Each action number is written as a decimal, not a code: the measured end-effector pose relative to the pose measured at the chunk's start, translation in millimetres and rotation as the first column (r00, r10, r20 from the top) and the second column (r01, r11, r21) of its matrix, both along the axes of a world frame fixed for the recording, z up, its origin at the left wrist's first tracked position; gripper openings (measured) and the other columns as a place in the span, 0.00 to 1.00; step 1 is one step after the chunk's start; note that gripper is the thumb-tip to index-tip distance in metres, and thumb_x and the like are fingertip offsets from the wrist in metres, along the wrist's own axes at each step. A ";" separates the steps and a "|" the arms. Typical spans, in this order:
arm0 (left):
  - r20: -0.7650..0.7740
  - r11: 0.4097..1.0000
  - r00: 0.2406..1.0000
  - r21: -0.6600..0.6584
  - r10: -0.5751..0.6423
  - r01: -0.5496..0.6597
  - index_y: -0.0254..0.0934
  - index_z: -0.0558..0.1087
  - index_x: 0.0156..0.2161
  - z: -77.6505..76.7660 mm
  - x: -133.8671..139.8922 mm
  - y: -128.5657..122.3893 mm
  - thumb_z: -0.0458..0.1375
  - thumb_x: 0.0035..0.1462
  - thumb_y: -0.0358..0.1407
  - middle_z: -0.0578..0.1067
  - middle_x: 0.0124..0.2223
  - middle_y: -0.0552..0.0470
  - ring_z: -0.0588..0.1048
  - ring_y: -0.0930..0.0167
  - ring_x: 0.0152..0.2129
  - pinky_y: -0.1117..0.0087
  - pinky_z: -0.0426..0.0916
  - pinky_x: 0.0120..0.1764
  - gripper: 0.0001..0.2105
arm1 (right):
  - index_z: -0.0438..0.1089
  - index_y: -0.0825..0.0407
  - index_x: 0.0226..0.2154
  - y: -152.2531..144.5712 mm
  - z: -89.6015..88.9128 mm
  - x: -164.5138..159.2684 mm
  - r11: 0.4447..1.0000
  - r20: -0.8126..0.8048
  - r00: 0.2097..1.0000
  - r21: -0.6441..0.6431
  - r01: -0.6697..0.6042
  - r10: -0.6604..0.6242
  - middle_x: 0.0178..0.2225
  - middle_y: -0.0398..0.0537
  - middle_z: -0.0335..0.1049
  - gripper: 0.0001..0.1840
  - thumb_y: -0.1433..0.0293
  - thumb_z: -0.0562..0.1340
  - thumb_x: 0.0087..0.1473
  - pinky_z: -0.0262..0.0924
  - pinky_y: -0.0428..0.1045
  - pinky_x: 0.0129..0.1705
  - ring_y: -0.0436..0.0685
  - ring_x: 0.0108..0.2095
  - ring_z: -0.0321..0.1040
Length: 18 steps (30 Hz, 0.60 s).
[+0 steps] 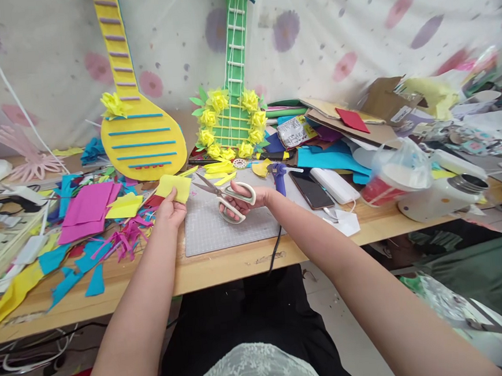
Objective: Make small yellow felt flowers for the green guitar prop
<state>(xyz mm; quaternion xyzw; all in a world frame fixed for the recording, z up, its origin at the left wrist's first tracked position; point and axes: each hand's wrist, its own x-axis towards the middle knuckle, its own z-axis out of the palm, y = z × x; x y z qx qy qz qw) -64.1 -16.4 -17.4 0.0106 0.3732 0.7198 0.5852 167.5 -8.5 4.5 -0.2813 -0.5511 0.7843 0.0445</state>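
We judge the cutting to be at an early point for this piece: the yellow paper in the left hand looks whole, with no slit that we can make out, and the scissors stand apart from it with their blades parted. Around it, other work looks well advanced, since the green paper instrument wears a ring of yellow flowers and strings, while the yellow instrument shows bars and a flower at the neck. Yellow strips lie behind the cutting mat; whether they come from the same sheet, we cannot tell. What seems left is the cut itself. As for the fingers, we see the left thumb lying over the paper's lower edge, pinched shut with the other fingers beneath, so most of the sheet sticks out beyond them, above the mat's left edge. The right hand is curled around the scissors' handles, its fingers through the loops, which are moderately spread, and the blades point up and leftward, their tips just beside the paper but not touching it
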 end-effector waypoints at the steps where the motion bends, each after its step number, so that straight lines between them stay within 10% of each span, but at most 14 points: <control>1: -0.001 1.000 1.000 -0.001 0.002 -0.002 0.33 0.69 0.51 0.4 0.0 -0.1 0.51 0.57 0.22 0.80 0.32 0.51 0.79 0.76 0.31 0.77 0.72 0.42 0.17 | 0.65 0.58 0.38 -0.2 0.0 -0.1 1.000 -0.001 1.000 -0.002 -0.001 0.001 0.24 0.49 0.68 0.42 0.38 0.39 0.49 0.55 0.42 0.19 0.51 0.23 0.66; 18: -0.014 1.000 1.000 -0.007 -0.001 0.001 0.34 0.66 0.54 3.7 2.7 -2.0 0.51 0.58 0.23 0.80 0.33 0.50 0.78 0.77 0.29 0.79 0.72 0.39 0.19 | 0.66 0.59 0.37 0.9 -3.9 -2.3 1.000 0.038 0.999 0.007 0.001 -0.001 0.23 0.50 0.68 0.39 0.40 0.44 0.51 0.48 0.41 0.15 0.51 0.22 0.65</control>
